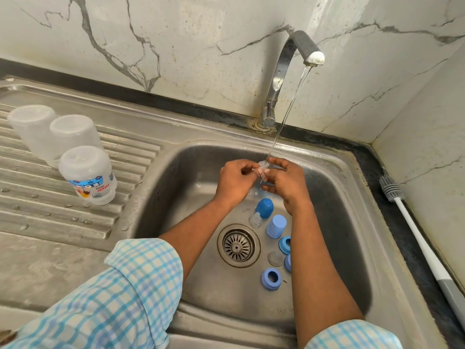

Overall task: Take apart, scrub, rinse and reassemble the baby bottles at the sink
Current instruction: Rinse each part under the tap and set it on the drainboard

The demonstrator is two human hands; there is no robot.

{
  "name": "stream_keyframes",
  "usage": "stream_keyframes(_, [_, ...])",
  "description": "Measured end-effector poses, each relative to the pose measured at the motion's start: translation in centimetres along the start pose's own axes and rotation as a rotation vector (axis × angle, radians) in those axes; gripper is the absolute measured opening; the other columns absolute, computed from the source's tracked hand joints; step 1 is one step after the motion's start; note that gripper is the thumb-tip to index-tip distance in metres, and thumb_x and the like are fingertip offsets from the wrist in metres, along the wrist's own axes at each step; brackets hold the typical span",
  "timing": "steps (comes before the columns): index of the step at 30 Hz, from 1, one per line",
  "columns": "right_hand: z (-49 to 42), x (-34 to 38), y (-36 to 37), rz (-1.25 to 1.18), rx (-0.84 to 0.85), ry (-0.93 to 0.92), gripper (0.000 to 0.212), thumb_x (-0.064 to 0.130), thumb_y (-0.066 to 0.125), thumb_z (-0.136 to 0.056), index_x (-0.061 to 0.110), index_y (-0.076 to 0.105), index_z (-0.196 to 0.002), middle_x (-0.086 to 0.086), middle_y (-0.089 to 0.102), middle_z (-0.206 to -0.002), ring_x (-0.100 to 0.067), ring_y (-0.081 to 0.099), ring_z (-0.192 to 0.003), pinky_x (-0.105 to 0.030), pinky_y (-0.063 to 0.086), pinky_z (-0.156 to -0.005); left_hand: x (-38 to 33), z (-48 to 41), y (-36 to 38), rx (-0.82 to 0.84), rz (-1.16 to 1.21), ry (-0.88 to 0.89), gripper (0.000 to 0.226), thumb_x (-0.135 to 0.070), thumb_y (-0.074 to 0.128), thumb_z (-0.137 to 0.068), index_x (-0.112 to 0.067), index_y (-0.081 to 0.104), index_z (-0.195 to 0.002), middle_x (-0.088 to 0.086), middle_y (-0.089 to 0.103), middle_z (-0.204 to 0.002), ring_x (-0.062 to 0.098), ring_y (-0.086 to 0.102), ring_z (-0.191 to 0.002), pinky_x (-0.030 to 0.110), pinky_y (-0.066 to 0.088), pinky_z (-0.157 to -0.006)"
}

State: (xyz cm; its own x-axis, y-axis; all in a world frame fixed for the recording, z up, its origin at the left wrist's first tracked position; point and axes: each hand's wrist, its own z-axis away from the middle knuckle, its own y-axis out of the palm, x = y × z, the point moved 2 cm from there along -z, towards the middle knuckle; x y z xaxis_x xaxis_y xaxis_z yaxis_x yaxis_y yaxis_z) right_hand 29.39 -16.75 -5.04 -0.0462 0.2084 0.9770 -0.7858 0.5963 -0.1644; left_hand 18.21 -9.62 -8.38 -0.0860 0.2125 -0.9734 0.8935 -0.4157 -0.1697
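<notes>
My left hand [235, 181] and my right hand [286, 183] together pinch a small clear teat [263, 170] under the running water stream [284, 117] over the steel sink [176, 187]. On the sink floor lie a dark blue cap [264, 208], a light blue cap [276, 226], another clear teat [256, 219], a clear disc [276, 258] and blue screw rings [271, 278], one [285, 244] partly behind my right forearm. Three clear bottles stand upside down on the drainboard; the nearest [88, 175] has a printed label.
The tap [281, 71] rises behind the sink and is running. A bottle brush [422, 245] with a white handle lies on the dark counter strip at the right, by the marble wall. The drain strainer [238, 245] sits in the sink's middle. The ribbed drainboard [75, 222] carries water drops.
</notes>
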Motion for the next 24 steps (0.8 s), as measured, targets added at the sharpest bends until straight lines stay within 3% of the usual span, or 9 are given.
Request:
stream_keyframes(5, [1.1,0.3,0.4,0.066,0.084,-0.05,0.037,-0.001,0.072,-0.084,0.01,0.063,-0.118,-0.006,0.072,-0.104,-0.019,0.071,-0.094,-0.029,0.06,-0.075,-1.4,1.2,-0.7,0.084,0.194,-0.364,0.014,-0.006,0.057,-0.096,-0.007,0.069,-0.089,0.015,0.07,-0.076,0.02,0.069,-0.066,0.033,0.062,-0.063])
stream_keyframes(8, [2.2,0.8,0.4,0.133,0.077,-0.112,0.035,-0.001,0.076,-0.081,0.008,0.067,-0.113,-0.006,0.073,-0.099,-0.017,0.07,-0.09,-0.028,0.059,-0.078,-2.8,1.7,-1.5,0.142,0.392,-0.562,0.015,0.0,0.05,-0.097,0.001,0.065,-0.098,0.013,0.066,-0.073,0.015,0.065,-0.06,0.028,0.06,-0.057])
stream_keyframes(11, [3.7,1.6,-0.1,0.196,0.065,-0.17,0.021,0.008,0.076,-0.084,0.009,0.072,-0.105,0.0,0.073,-0.089,-0.008,0.067,-0.078,-0.018,0.054,-0.068,-3.8,2.6,-2.5,0.263,0.443,-0.651,0.018,-0.008,0.051,-0.099,0.0,0.066,-0.103,0.006,0.068,-0.073,0.009,0.063,-0.058,0.025,0.058,-0.055])
stream_keyframes(14, [5.3,2.5,-0.8,0.232,0.041,-0.22,0.016,0.013,0.077,-0.083,0.01,0.074,-0.098,-0.002,0.074,-0.09,-0.005,0.066,-0.075,-0.014,0.051,-0.065,-5.0,3.9,-3.4,0.381,0.292,-0.633,0.022,-0.021,0.053,-0.1,-0.005,0.068,-0.104,0.003,0.07,-0.075,0.008,0.063,-0.059,0.026,0.056,-0.055])
stream_keyframes(18, [6.9,3.3,-1.0,0.37,-0.006,-0.305,0.019,0.015,0.081,-0.08,0.007,0.074,-0.097,-0.002,0.074,-0.09,-0.009,0.068,-0.081,-0.018,0.053,-0.074,-5.4,5.4,-4.8,0.392,-0.075,-0.484,0.031,-0.041,0.054,-0.1,-0.012,0.066,-0.107,0.004,0.075,-0.084,0.013,0.065,-0.066,0.028,0.056,-0.057])
stream_keyframes(22, [7.6,3.2,-0.7,0.392,-0.034,-0.316,0.018,0.017,0.078,-0.083,0.007,0.075,-0.098,-0.002,0.074,-0.089,-0.005,0.064,-0.074,-0.021,0.051,-0.071,-3.8,6.7,-6.7,0.318,-0.414,-0.213,0.027,-0.034,0.058,-0.097,-0.01,0.07,-0.098,0.005,0.071,-0.081,0.022,0.066,-0.069,0.032,0.054,-0.063])
stream_keyframes(24, [7.7,2.2,-0.3,0.48,-0.03,-0.273,0.017,0.018,0.076,-0.085,0.004,0.075,-0.095,-0.009,0.074,-0.088,-0.01,0.063,-0.072,-0.032,0.053,-0.073,-2.6,7.2,-7.5,0.319,-0.619,-0.112,0.026,-0.034,0.061,-0.095,-0.013,0.074,-0.101,0.008,0.074,-0.091,0.028,0.07,-0.086,0.034,0.055,-0.075])
